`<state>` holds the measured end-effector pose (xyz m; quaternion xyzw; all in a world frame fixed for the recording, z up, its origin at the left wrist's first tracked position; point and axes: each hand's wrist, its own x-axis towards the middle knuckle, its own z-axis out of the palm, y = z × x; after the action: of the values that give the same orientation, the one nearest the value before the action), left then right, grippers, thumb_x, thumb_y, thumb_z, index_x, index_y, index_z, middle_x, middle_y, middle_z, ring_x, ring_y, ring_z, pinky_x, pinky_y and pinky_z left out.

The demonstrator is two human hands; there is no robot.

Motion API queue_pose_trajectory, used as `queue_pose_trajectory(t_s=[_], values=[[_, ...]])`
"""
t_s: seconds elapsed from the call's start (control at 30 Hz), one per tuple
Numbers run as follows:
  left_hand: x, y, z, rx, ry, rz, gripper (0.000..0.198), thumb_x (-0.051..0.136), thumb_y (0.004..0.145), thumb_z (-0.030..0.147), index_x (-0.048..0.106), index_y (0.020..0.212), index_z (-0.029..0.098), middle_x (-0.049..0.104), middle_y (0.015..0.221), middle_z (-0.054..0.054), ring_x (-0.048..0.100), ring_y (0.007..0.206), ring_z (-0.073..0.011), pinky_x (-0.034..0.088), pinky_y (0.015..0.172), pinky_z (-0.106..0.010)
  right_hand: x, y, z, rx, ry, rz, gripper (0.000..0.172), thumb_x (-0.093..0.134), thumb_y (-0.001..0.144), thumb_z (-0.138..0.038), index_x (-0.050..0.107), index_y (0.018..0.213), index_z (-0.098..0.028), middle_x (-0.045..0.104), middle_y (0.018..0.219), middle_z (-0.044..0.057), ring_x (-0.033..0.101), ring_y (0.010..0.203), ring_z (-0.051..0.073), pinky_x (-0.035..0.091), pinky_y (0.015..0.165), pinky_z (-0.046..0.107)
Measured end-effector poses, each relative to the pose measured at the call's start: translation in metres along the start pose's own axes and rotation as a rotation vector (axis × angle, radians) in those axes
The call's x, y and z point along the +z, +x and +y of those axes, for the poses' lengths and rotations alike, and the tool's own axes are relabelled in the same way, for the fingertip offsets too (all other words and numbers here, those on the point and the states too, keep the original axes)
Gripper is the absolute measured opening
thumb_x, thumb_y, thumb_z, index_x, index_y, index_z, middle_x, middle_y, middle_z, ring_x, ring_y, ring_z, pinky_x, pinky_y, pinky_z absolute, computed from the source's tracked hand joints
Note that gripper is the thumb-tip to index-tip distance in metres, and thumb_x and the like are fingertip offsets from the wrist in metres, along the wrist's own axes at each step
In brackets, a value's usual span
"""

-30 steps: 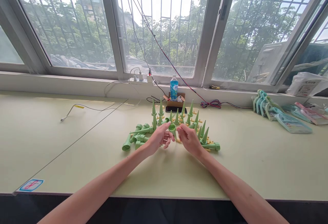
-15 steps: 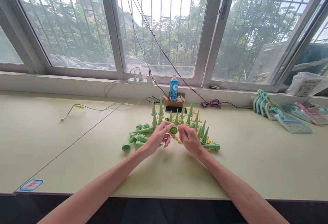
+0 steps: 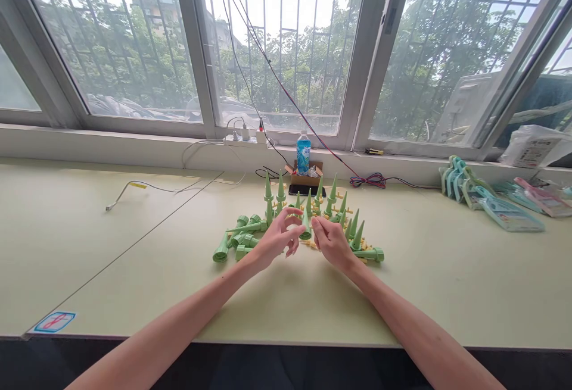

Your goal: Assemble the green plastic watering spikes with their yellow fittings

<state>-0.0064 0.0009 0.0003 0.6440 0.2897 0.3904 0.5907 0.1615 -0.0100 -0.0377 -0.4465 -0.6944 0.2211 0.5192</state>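
Note:
My left hand point(image 3: 280, 234) holds a green plastic watering spike point(image 3: 305, 228) between thumb and fingers, its pointed end up and its wide open end down toward me. Close beside it on the right is my right hand point(image 3: 330, 238), curled in a pinch near the spike. Whatever those fingers hold, if anything, is hidden. Behind the hands, several green spikes point(image 3: 332, 190) stand upright with small yellow pieces point(image 3: 309, 244) scattered among them. Left of my left hand lies a group of capped green spikes point(image 3: 243, 238). Another green spike point(image 3: 370, 255) lies by my right wrist.
A bottle of blue liquid point(image 3: 302, 153) stands at a small cardboard box point(image 3: 306, 180), with a dark phone point(image 3: 300, 190) in front. Coiled wires point(image 3: 369, 181) and packaged pastel items point(image 3: 504, 208) lie to the right. A grey cable point(image 3: 152, 184) crosses the table's left side.
The spike in my left hand has turned from its open round end facing me to pointing upward. My left fingers have shifted around it; my right hand has barely moved.

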Motion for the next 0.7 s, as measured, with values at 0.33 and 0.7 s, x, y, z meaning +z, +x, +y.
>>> queue_pose_trajectory(t_s=[0.33, 0.7], values=[[-0.0001, 0.0005, -0.0004, 0.008, 0.033, 0.002, 0.040, 0.067, 0.080, 0.039, 0.043, 0.108, 0.022, 0.052, 0.093, 0.001, 0.047, 0.038, -0.0019, 0.034, 0.036, -0.021, -0.0001, -0.0003, 0.0006, -0.027, -0.049, 0.005, 0.043, 0.035, 0.098, -0.045, 0.034, 0.062, -0.020, 0.037, 0.048, -0.005, 0.034, 0.045, 0.009, 0.025, 0.048, 0.025], [-0.0002, 0.0009, -0.0026, 0.028, 0.084, -0.006, 0.043, 0.068, 0.080, 0.041, 0.041, 0.108, 0.021, 0.057, 0.102, -0.002, 0.047, 0.040, -0.0013, 0.034, 0.037, -0.020, 0.0001, -0.0012, 0.0004, -0.046, -0.063, -0.009, 0.044, 0.035, 0.098, -0.045, 0.034, 0.062, -0.020, 0.035, 0.048, -0.006, 0.032, 0.044, 0.008, 0.024, 0.047, 0.024]])
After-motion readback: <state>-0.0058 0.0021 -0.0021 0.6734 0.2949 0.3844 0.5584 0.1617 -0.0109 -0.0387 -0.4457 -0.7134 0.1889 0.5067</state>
